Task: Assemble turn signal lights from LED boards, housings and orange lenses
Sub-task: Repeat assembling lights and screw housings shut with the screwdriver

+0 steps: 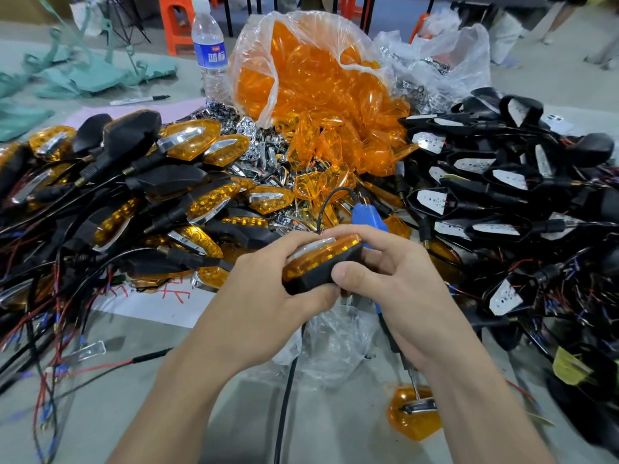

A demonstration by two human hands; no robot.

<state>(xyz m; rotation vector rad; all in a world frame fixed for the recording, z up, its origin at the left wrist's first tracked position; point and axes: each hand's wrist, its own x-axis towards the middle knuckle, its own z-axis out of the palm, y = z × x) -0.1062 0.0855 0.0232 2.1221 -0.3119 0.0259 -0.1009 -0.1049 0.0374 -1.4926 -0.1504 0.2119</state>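
Below the fingers, nearest: 1 loose orange lens point(413, 418) w/ chrome insert, lying by right forearm; crumpled clear bag point(335, 343); black cable point(284, 396).

Between the fingers: 1 turn signal unit point(321, 262), orange lens seated in black housing. Left hand point(264, 296) wraps one end, right hand point(398, 279) grips the other, thumb pressed on housing side. Both sets of fingers closed round it. Judged: lens being pressed home, unit nearly done.

Just behind fingers: blue hand tool point(366, 217) w/ cord, type unclear.

Left of fingers: finished lights point(134, 195), large heap, wires tangled.

Right of fingers: housings w/ LED boards point(485, 195), no lenses yet; comparable heap, so much left.

Beyond fingers: chrome reflectors point(248, 132); lens bag point(318, 78), well filled.

Far left: marker point(140, 100), water bottle point(209, 48).

Obstruction: wire tangle both sides; may snag unit when set down.
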